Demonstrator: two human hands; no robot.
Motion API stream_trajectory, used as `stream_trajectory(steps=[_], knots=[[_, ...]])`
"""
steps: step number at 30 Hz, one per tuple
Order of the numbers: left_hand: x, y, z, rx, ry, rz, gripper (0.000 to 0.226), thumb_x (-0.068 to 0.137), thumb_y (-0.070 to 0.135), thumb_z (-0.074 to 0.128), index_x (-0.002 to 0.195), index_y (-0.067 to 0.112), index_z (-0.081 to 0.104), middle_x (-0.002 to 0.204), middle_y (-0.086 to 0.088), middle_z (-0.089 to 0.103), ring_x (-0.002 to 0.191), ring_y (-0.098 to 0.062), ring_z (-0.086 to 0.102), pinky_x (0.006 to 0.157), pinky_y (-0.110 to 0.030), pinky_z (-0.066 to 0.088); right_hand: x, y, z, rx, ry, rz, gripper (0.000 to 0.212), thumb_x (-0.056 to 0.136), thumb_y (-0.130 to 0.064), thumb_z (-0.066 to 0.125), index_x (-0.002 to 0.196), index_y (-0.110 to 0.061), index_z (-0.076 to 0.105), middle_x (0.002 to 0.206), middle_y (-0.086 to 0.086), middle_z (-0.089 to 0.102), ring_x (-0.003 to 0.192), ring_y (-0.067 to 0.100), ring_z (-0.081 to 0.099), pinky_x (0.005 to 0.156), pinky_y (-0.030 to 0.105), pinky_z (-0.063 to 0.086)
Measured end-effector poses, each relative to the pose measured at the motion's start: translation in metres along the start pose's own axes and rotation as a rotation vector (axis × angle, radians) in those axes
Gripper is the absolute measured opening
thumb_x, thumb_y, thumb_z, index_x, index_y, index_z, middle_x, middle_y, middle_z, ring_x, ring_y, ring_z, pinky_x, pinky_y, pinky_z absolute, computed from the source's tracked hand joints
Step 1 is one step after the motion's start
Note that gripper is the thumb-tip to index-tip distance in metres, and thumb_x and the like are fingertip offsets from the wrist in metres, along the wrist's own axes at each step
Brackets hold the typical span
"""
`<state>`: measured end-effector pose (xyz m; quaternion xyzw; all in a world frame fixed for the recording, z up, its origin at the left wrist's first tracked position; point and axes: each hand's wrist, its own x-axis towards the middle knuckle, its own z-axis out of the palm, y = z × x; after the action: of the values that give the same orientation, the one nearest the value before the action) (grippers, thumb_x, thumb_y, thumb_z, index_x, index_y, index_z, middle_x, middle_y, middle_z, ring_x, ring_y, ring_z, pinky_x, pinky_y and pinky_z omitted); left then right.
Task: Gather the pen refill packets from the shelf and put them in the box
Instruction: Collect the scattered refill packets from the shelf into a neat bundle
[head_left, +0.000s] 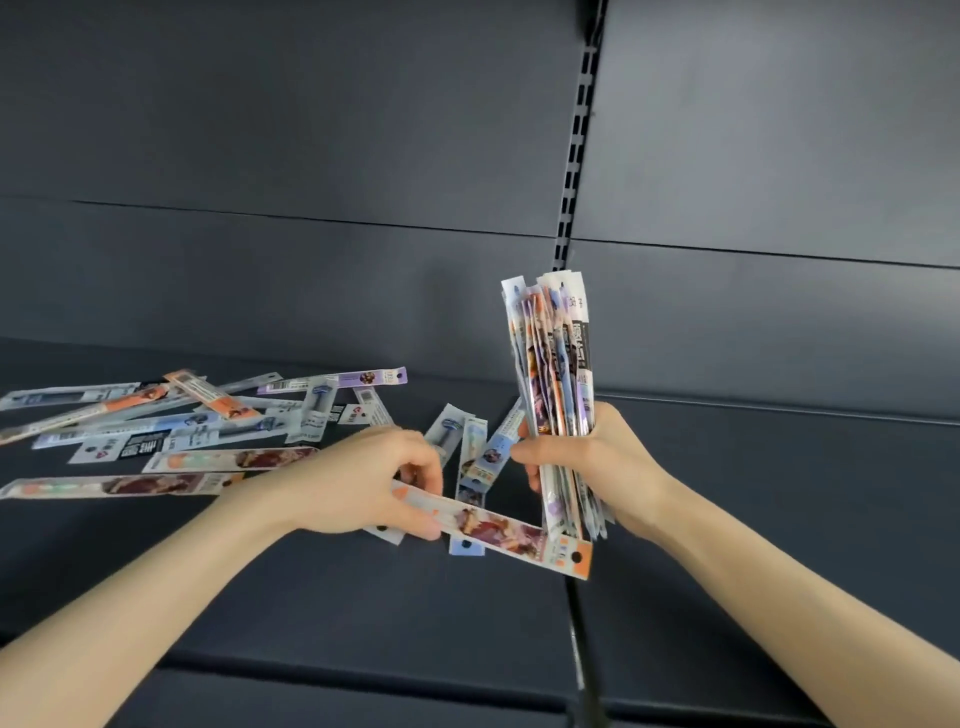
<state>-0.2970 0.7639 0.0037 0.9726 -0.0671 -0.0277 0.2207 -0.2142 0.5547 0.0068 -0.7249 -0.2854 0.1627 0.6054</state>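
Pinching packet (501, 531), left grip (371, 483) beside bundle (553, 364).

Dark back panel (311, 130) behind; slotted metal upright (574, 156) splits it; horizontal seam (311, 218), perhaps panel joint.

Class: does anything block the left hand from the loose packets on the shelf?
Nothing visible does. The left hand, pinching one packet, is beside the loose packets; the right hand grips its bundle apart.
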Motion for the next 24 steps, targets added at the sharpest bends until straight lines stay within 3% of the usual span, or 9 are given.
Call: stream_trajectory(steps=[3, 7, 10, 12, 14, 16, 18, 21, 24], knots=[[0.002, -0.015, -0.012, -0.156, 0.002, 0.075, 0.012, 0.077, 0.028, 0.076, 0.079, 0.02, 0.066, 0.072, 0.011, 0.065, 0.065, 0.002, 0.056, 0.061, -0.011, 0.041, 0.009, -0.007, 0.005, 0.038, 0.103, -0.03, 0.018, 0.079, 0.001, 0.066, 0.066, -0.006, 0.057, 0.055, 0.005, 0.056, 0.049, 0.013, 0.055, 0.049, 0.028, 0.047], [0.009, -0.04, -0.034, -0.292, 0.071, 0.116, 0.008, 0.075, 0.027, 0.077, 0.077, 0.021, 0.071, 0.078, 0.007, 0.073, 0.067, -0.002, 0.061, 0.065, -0.019, 0.046, 0.014, -0.007, 0.012, 0.034, 0.2, -0.046, 0.013, 0.076, 0.0, 0.07, 0.073, 0.002, 0.058, 0.07, 0.013, 0.057, 0.061, 0.015, 0.06, 0.061, 0.027, 0.05], [0.014, -0.046, -0.047, -0.472, 0.175, 0.125, 0.008, 0.071, 0.02, 0.079, 0.074, 0.017, 0.073, 0.075, 0.0, 0.075, 0.073, -0.01, 0.068, 0.068, -0.011, 0.047, 0.02, -0.007, 0.02, 0.084, 0.224, 0.023, 0.042, 0.068, -0.01, 0.073, 0.098, 0.014, 0.057, 0.087, 0.029, 0.06, 0.08, 0.037, 0.065, 0.076, 0.048, 0.053], [0.016, -0.05, -0.049, -0.584, 0.297, 0.074, 0.005, 0.073, 0.016, 0.078, 0.073, 0.017, 0.074, 0.079, 0.001, 0.075, 0.079, -0.013, 0.069, 0.07, -0.011, 0.048, 0.026, -0.01, 0.024, 0.134, 0.258, 0.036, 0.046, 0.067, -0.016, 0.072, 0.105, 0.008, 0.059, 0.099, 0.03, 0.065, 0.092, 0.039, 0.068, 0.085, 0.05, 0.054], [0.019, -0.056, -0.046, -0.674, 0.402, 0.019, 0.004, 0.076, 0.018, 0.076, 0.075, 0.02, 0.074, 0.081, 0.0, 0.074, 0.075, -0.011, 0.067, 0.077, -0.024, 0.048, 0.033, -0.012, 0.026, 0.216, 0.291, 0.038, 0.041, 0.068, -0.022, 0.072, 0.101, -0.002, 0.062, 0.095, 0.023, 0.067, 0.093, 0.035, 0.068, 0.088, 0.05, 0.054], [0.02, -0.057, -0.036, -0.793, 0.426, -0.028, 0.005, 0.08, 0.017, 0.073, 0.077, 0.021, 0.073, 0.077, -0.003, 0.071, 0.067, -0.008, 0.061, 0.075, -0.033, 0.049, 0.042, -0.013, 0.029, 0.307, 0.307, 0.036, 0.035, 0.068, -0.024, 0.076, 0.095, -0.008, 0.061, 0.085, 0.012, 0.065, 0.082, 0.029, 0.066, 0.082, 0.047, 0.055], [0.022, -0.056, -0.025, -0.906, 0.45, -0.078, 0.009, 0.084, 0.015, 0.067, 0.081, 0.021, 0.073, 0.087, -0.007, 0.071, 0.073, -0.011, 0.06, 0.078, -0.038, 0.051, 0.048, -0.016, 0.035, 0.36, 0.324, 0.03, 0.041, 0.066, -0.027, 0.079, 0.097, -0.007, 0.061, 0.076, 0.005, 0.065, 0.069, 0.02, 0.063, 0.069, 0.038, 0.056], [0.024, -0.051, -0.017, -1.11, 0.512, -0.153, 0.012, 0.087, 0.012, 0.062, 0.088, 0.019, 0.072, 0.097, -0.008, 0.069, 0.081, -0.013, 0.062, 0.073, -0.03, 0.049, 0.049, -0.013, 0.042, 0.398, 0.357, 0.004, 0.049, 0.068, -0.029, 0.071, 0.111, -0.009, 0.061, 0.088, 0.001, 0.073, 0.066, 0.012, 0.066, 0.063, 0.031, 0.055], [0.022, -0.042, -0.013, -1.178, 0.507, -0.191, 0.009, 0.084, 0.014, 0.067, 0.089, 0.02, 0.071, 0.089, 0.001, 0.072, 0.081, -0.011, 0.061, 0.072, -0.026, 0.041, 0.047, -0.007, 0.049, 0.352, 0.298, 0.006, 0.021, 0.081, -0.017, 0.067, 0.102, -0.014, 0.062, 0.096, 0.001, 0.076, 0.071, 0.013, 0.067, 0.06, 0.025, 0.055]])
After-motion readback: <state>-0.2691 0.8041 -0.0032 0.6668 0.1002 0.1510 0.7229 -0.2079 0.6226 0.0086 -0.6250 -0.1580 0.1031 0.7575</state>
